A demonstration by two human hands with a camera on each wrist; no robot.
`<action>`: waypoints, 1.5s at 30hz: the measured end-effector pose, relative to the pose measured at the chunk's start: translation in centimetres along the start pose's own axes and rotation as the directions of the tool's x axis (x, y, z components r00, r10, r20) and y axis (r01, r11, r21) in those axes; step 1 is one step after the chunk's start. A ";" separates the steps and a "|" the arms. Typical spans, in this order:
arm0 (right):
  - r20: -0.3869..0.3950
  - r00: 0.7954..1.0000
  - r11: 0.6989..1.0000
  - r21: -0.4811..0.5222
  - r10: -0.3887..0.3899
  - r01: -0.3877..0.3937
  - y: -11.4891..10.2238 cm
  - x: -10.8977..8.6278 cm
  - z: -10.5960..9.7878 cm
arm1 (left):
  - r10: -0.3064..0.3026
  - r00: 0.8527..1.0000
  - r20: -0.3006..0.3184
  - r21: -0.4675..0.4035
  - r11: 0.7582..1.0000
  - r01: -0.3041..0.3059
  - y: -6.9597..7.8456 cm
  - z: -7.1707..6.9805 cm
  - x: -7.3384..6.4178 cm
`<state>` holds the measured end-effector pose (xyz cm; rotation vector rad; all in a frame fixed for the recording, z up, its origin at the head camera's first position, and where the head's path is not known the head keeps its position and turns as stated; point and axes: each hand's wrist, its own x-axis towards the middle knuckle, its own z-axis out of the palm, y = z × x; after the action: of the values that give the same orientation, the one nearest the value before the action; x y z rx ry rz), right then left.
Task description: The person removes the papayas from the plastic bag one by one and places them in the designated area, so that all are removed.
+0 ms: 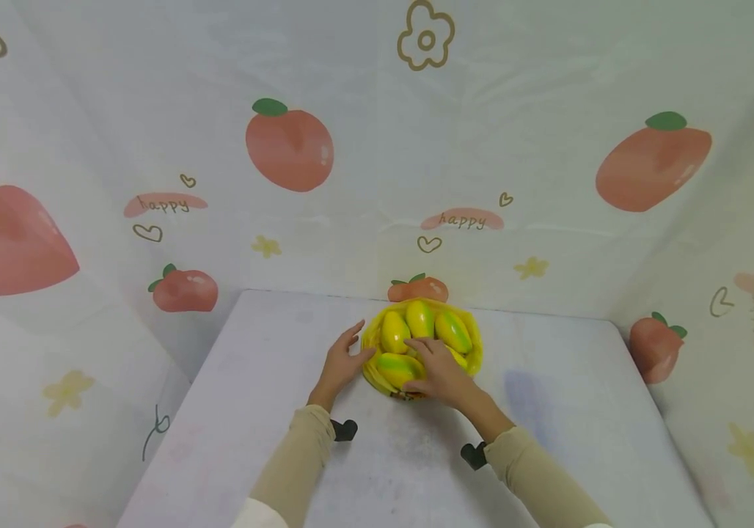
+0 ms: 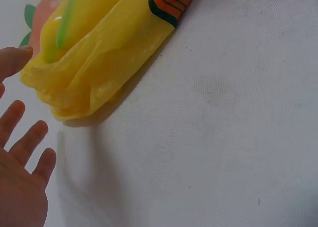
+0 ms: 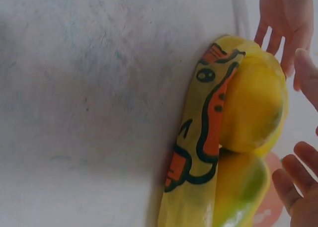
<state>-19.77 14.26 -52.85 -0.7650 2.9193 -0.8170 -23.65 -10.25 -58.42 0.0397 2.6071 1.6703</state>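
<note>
Our fingers [image 2: 30, 141] spread loosely, seemingly gripping nothing; this soft yellow plastic bag [image 2: 109, 53] of oval yellow-green mangoes [image 1: 395, 331] looks slippery, best cupped underneath

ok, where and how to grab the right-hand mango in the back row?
Likely from above, pinching across the middle of that mango: its upper face is exposed and its oval body lies slanted, leaving a narrower width to span. The yellow bag wraps its outer side, so coming sideways looks worse.
</note>
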 end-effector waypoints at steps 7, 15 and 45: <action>0.047 0.999 0.999 0.039 0.010 -0.012 -0.5 0.2 0.4 | 0.025 0.998 0.064 0.002 1.000 -0.025 -0.8 -0.1 0.0; 0.087 0.996 0.999 0.041 0.026 -0.030 -0.3 0.2 1.3 | 0.041 0.994 0.099 -0.065 0.997 -0.035 -1.3 -0.3 -0.1; 0.088 0.995 0.999 -0.009 0.037 -0.036 -1.1 0.4 0.9 | -0.057 0.991 0.118 -0.083 0.994 0.068 -1.9 -0.2 -0.4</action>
<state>-19.48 12.85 -53.09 -0.7267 2.8512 -0.7504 -23.27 -11.22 -60.12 0.0496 2.4241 1.7046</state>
